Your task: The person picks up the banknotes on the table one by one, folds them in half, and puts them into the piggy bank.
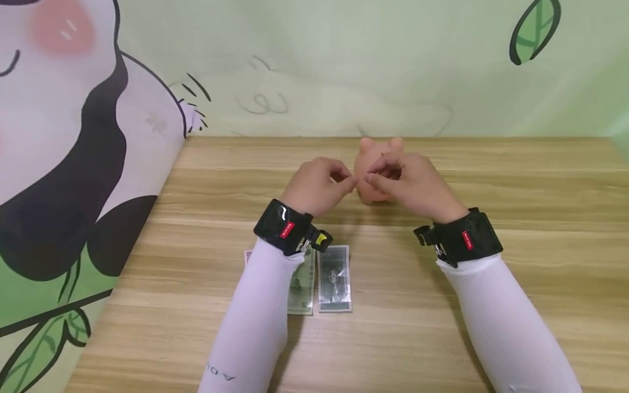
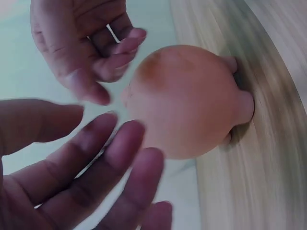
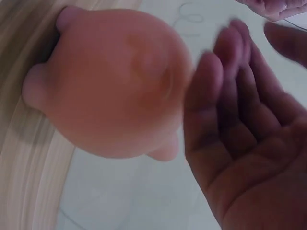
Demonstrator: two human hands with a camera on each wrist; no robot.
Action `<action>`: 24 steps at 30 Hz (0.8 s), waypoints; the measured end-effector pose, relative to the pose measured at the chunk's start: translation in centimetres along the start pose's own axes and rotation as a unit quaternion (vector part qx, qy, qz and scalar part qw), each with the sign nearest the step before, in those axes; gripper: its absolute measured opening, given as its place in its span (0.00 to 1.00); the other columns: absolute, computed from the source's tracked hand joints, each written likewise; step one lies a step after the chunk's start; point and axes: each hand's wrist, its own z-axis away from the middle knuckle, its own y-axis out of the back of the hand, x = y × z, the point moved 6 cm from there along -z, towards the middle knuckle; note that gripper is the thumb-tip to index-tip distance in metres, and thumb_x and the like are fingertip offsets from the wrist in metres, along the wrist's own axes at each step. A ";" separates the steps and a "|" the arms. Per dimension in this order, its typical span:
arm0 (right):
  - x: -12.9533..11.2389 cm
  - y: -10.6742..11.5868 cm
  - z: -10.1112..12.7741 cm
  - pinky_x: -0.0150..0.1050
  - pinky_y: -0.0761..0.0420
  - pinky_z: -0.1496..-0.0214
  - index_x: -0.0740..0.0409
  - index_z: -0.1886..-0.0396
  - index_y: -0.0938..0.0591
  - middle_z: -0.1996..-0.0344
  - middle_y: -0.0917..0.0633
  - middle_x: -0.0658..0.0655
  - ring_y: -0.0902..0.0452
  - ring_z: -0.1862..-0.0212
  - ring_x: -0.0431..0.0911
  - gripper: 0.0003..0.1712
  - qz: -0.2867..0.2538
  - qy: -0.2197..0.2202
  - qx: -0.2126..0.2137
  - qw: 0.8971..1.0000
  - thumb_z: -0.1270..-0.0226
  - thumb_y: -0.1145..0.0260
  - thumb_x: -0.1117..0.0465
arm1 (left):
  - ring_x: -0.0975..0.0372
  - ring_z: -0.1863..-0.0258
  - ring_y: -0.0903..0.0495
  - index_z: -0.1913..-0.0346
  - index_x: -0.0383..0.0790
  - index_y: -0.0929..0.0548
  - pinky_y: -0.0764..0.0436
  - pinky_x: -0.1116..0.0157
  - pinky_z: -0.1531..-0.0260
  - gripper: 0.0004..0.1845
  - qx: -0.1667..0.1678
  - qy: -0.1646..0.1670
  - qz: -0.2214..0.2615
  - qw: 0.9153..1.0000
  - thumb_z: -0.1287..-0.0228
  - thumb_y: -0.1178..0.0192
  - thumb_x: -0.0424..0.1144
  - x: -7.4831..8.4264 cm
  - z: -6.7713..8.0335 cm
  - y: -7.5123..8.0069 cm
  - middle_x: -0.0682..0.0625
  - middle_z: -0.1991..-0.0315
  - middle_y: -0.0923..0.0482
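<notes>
A round pink-orange piggy bank (image 1: pixel 368 162) stands on the wooden table near the wall. My left hand (image 1: pixel 318 185) hovers at its left side, the fingers loosely bent and a gap between thumb and fingertips in the left wrist view. Over the front and right of the bank is my right hand (image 1: pixel 417 183), which hides part of it. In the right wrist view the right fingers (image 3: pixel 204 91) lie close beside the round body, thumb apart, with nothing between them. The two hands face each other, fingertips a short way apart.
Under the left forearm lie a green banknote (image 1: pixel 307 289) and, partly hidden, the corner of a pinkish note (image 1: pixel 247 255). A grey-blue banknote (image 1: pixel 335 278) lies beside them. A pale green wall (image 1: pixel 314 65) with panda drawings rises behind the table (image 1: pixel 393 338).
</notes>
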 end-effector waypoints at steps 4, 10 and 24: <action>-0.4 -1.4 -0.2 0.37 0.20 0.56 0.56 0.57 0.11 0.64 0.11 0.55 0.20 0.60 0.47 0.08 0.014 -0.002 -0.071 0.997 0.27 0.30 0.57 | 0.60 0.64 0.19 0.62 0.45 0.10 0.21 0.64 0.64 0.10 -0.024 -0.002 -0.015 1.000 0.27 0.37 0.45 0.0 0.6 0.3 0.53 0.63 0.11; -1.4 -4.0 -0.3 0.35 0.20 0.61 0.57 0.62 0.10 0.68 0.11 0.52 0.21 0.64 0.44 0.04 0.013 0.018 -0.171 0.985 0.31 0.28 0.61 | 0.61 0.66 0.20 0.63 0.44 0.09 0.22 0.65 0.66 0.09 -0.068 0.001 -0.032 0.997 0.30 0.36 0.44 -1.3 1.7 0.3 0.54 0.66 0.11; -1.7 -7.9 0.3 0.34 0.23 0.66 0.48 0.70 0.09 0.75 0.12 0.45 0.22 0.68 0.40 0.02 0.078 0.004 -0.273 0.959 0.40 0.22 0.57 | 0.61 0.61 0.18 0.63 0.52 0.08 0.20 0.63 0.63 0.08 -0.162 0.039 -0.101 0.981 0.38 0.27 0.50 -4.8 5.4 -0.4 0.58 0.65 0.11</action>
